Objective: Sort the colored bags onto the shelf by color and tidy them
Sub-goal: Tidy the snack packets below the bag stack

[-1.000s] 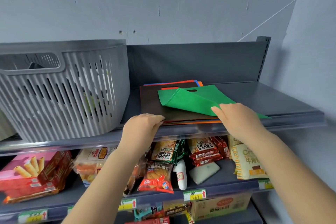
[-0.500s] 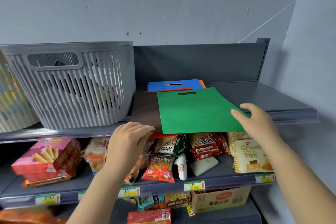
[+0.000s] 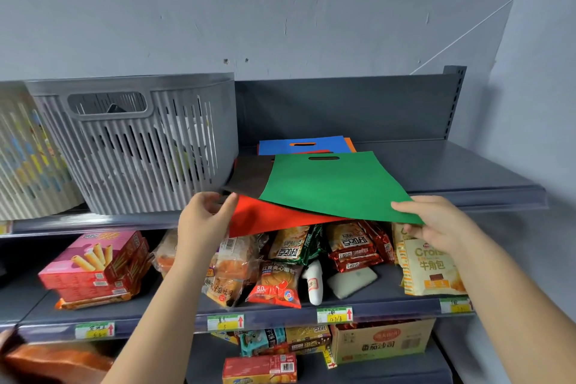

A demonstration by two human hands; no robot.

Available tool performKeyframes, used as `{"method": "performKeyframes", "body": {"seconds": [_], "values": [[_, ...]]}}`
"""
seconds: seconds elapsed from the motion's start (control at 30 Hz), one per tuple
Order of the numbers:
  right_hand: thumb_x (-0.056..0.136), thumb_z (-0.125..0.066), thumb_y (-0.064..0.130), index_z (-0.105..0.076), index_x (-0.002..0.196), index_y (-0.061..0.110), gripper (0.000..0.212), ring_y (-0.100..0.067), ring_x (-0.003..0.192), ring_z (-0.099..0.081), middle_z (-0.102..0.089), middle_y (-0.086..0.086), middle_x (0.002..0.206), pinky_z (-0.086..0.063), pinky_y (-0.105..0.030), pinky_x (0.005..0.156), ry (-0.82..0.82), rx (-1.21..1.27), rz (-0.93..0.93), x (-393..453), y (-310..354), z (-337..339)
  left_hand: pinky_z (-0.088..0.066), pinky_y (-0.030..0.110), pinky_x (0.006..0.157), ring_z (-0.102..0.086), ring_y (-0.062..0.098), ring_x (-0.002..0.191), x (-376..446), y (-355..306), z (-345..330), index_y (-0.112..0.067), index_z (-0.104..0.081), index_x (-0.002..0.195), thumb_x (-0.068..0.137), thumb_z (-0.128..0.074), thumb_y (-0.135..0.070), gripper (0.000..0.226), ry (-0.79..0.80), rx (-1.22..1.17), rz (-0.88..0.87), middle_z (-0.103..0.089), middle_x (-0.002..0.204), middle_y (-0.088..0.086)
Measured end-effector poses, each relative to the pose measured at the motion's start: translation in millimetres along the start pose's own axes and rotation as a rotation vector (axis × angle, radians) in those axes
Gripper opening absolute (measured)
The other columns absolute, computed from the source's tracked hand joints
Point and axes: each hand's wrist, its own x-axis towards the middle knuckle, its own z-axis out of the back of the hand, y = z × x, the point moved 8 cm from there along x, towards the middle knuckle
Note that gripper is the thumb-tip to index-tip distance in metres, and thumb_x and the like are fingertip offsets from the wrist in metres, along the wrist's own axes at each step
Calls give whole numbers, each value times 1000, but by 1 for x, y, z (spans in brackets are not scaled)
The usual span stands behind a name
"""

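A flat green bag [image 3: 333, 185] with a cut-out handle lies tilted over the front edge of the top shelf [image 3: 467, 171]. My right hand [image 3: 433, 221] pinches its front right corner. Under it a red bag [image 3: 268, 217] sticks out past the shelf edge, and my left hand [image 3: 204, 217] pinches its left corner. A dark brown bag [image 3: 249, 176] lies between them on the shelf. Behind, a blue bag [image 3: 299, 145] rests on an orange bag [image 3: 349, 143] whose edge alone shows.
A grey slatted basket [image 3: 140, 146] stands left of the bags on the top shelf. A pale ribbed container [image 3: 28, 162] is at the far left. The shelf below holds snack packets [image 3: 293, 246], a pink biscuit box [image 3: 96, 262] and price tags.
The green bag was unfolded flat and drawn forward with my right hand. My left hand took the red bag's corner and pulled it out past the shelf edge.
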Motion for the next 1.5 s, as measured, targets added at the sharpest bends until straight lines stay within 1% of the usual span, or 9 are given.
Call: {"method": "performKeyframes", "body": {"seconds": [0.13, 0.37, 0.6, 0.7, 0.8, 0.93, 1.23, 1.4, 1.5], "values": [[86, -58, -8, -62, 93, 0, 11, -17, 68, -59, -65, -12, 84, -38, -14, 34, 16, -5, 18, 3, 5, -1, -40, 18, 37, -55, 18, 53, 13, 12, -13, -4, -58, 112, 96, -44, -44, 44, 172, -283, 344, -71, 70, 6], [85, -58, -10, -61, 92, -1, 12, -18, 67, -60, -65, -13, 85, -39, -13, 33, 26, -28, 13, 9, 8, -1, -45, 25, 49, -67, 23, 57, 9, 1, -32, -11, -57, 105, 86, -28, -74, 72, 393, -360, 487, -72, 92, 12], [85, -59, -9, -62, 94, -2, 12, -19, 67, -61, -64, -14, 86, -42, -15, 34, 22, -55, 8, 12, 10, -1, -54, 33, 39, -64, 28, 62, 9, -4, -33, 1, -51, 119, 93, -54, -2, 27, 341, -14, 354, -62, 107, 21], [85, -58, -9, -61, 99, -1, 16, -20, 74, -61, -64, -13, 89, -43, -15, 35, 15, -83, 47, 12, 11, -3, -56, 34, 43, -65, 32, 62, 13, -13, -35, -6, -48, 132, 94, -44, 2, 38, 307, 168, 107, -55, 126, 8], [86, -56, -10, -60, 102, -3, 18, -20, 76, -60, -63, -13, 90, -43, -15, 35, 16, -75, 58, 12, 9, -4, -54, 25, 46, -63, 26, 60, 7, -25, -35, -12, -54, 127, 93, -36, 7, 43, 273, 197, -62, -62, 107, 6], [89, -50, -11, -57, 109, -4, 22, -19, 72, -62, -62, -14, 92, -43, -14, 35, 42, 28, 37, 12, 10, -3, -54, 40, 80, -61, 28, 86, 18, -32, -26, -9, -55, 129, 90, -43, 8, 44, 203, 126, -31, -65, 98, 7], [90, -50, -9, -55, 107, -9, 17, -12, 47, -65, -62, -17, 84, -42, -14, 33, 81, 65, -22, 15, 16, 2, -48, 24, 35, -59, 25, 51, 41, -21, -35, 3, -54, 81, 85, -65, -1, 13, 306, 9, 367, -60, 76, 18], [90, -51, -9, -55, 106, -8, 17, -13, 46, -62, -60, -16, 78, -42, -14, 32, 68, -36, -31, 16, 23, 1, -44, 21, 34, -60, 17, 37, 51, -31, -43, 6, -56, 90, 87, -58, 2, 5, 365, 327, 291, -62, 61, 15], [90, -48, -12, -54, 111, -8, 23, -20, 67, -62, -61, -20, 90, -44, -15, 34, 65, -87, -10, 16, 27, -1, -58, 34, 61, -69, 27, 64, 54, -43, -49, 4, -62, 102, 86, -43, 9, 26, 379, 429, 152, -67, 76, 18]]}}
